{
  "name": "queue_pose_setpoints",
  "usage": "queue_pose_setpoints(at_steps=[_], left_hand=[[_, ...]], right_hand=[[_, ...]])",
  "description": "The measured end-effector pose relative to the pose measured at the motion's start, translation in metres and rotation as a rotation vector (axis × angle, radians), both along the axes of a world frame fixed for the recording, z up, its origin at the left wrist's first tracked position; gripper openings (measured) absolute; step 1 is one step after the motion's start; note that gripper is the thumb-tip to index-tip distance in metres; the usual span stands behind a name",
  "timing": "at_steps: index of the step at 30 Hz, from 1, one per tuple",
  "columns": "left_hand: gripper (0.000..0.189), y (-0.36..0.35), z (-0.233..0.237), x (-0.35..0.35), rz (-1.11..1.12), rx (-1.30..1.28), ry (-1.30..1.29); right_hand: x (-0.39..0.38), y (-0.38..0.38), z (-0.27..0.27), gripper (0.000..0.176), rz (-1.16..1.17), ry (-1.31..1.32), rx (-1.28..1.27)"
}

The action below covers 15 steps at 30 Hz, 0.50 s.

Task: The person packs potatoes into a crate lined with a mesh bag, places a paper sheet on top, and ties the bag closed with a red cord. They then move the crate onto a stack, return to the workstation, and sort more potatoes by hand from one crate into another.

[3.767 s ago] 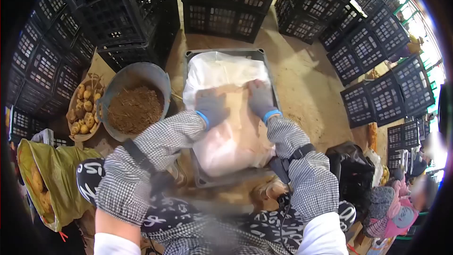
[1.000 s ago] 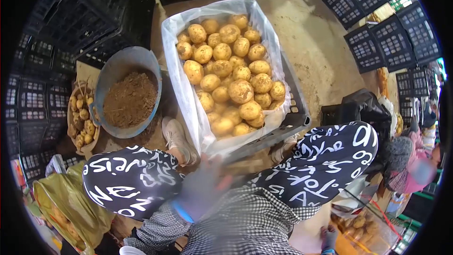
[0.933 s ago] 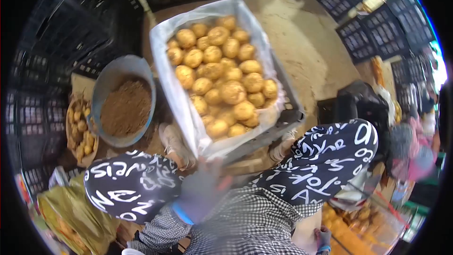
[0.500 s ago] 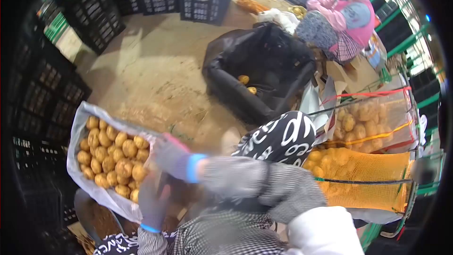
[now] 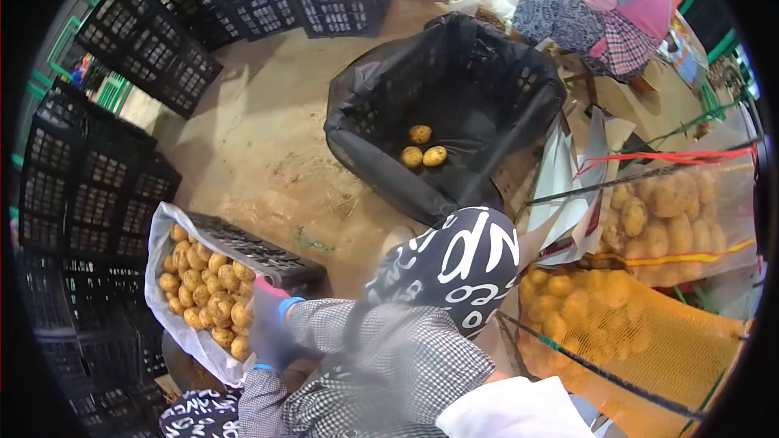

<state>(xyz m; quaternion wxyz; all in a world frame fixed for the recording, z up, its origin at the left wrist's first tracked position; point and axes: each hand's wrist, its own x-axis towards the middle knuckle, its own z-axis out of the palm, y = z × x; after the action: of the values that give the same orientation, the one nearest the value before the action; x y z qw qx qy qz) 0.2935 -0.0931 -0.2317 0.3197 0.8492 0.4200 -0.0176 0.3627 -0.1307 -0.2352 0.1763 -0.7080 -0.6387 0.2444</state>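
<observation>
A black plastic crate (image 5: 280, 255) with a white plastic liner (image 5: 161, 235) stands at the lower left, filled with potatoes (image 5: 195, 280). Both my hands, in grey gloves, are at its near right rim and overlap in view. My left hand (image 5: 274, 342) points up along the rim with its thumb held apart from the fingers. Beside it, my right hand (image 5: 264, 294) shows pink at the glove tips and touches or nearly touches the rim by the potatoes. Its fingers are mostly hidden. Three potatoes (image 5: 420, 148) lie in a large crate lined with black cloth (image 5: 365, 142).
Stacked black crates (image 5: 105, 186) line the left side and back. At the right are an orange mesh bag of potatoes (image 5: 625, 341) and a clear bag of potatoes (image 5: 673, 211). A person in pink (image 5: 641, 0) sits at the upper right. My knee (image 5: 454, 268) is between the crates.
A third potato now shows in the black-lined crate, where two showed before. My right hand has moved in to the potato crate's rim beside my left. The view has shifted.
</observation>
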Motion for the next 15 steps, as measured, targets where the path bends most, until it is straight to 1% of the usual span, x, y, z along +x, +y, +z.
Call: queue_pose_setpoints(at_steps=[1,4,5,6,7,8,10,11,12,13,14,15], left_hand=[[0.028,-0.009,0.0,-0.011,0.05,-0.167,-0.155],[0.032,-0.041,0.027,-0.028,-0.027,-0.161,-0.081],[0.036,-0.049,0.043,-0.029,-0.123,-0.075,-0.018],[0.035,-0.044,0.028,-0.048,-0.255,-0.011,-0.066],[0.034,-0.048,0.038,-0.049,-0.249,-0.009,-0.061],[0.033,-0.053,0.05,-0.042,-0.248,-0.013,-0.064],[0.036,-0.054,0.066,-0.029,-0.341,0.021,-0.021],[0.04,-0.056,0.083,-0.019,-0.386,-0.007,-0.072],[0.037,-0.045,0.09,-0.017,-0.422,-0.038,-0.049],[0.036,-0.04,0.093,-0.017,-0.456,-0.065,-0.021],[0.038,-0.034,0.094,-0.021,-0.486,-0.088,0.018],[0.04,-0.027,0.092,-0.025,-0.542,-0.106,0.061]], right_hand=[[-0.006,-0.002,-0.002,0.03,0.025,0.0,-0.009],[-0.015,-0.013,-0.006,0.033,0.078,-0.01,-0.046],[-0.015,-0.018,-0.007,0.034,0.09,-0.022,-0.063],[-0.011,-0.026,-0.005,0.035,0.095,-0.039,-0.087],[0.002,-0.034,0.001,0.036,0.13,-0.048,-0.125],[0.022,-0.043,0.016,0.037,0.189,-0.019,-0.165],[0.113,-0.078,0.124,0.033,0.274,0.103,-0.18],[0.143,-0.077,0.147,0.025,0.037,0.161,-0.132],[0.167,-0.056,0.125,0.018,-0.276,-0.123,0.191],[0.204,-0.058,0.127,0.013,-0.479,-0.331,0.249],[0.242,-0.076,0.131,0.011,-0.597,-0.504,0.194],[0.265,-0.091,0.163,0.025,-0.775,-0.42,-0.148]])
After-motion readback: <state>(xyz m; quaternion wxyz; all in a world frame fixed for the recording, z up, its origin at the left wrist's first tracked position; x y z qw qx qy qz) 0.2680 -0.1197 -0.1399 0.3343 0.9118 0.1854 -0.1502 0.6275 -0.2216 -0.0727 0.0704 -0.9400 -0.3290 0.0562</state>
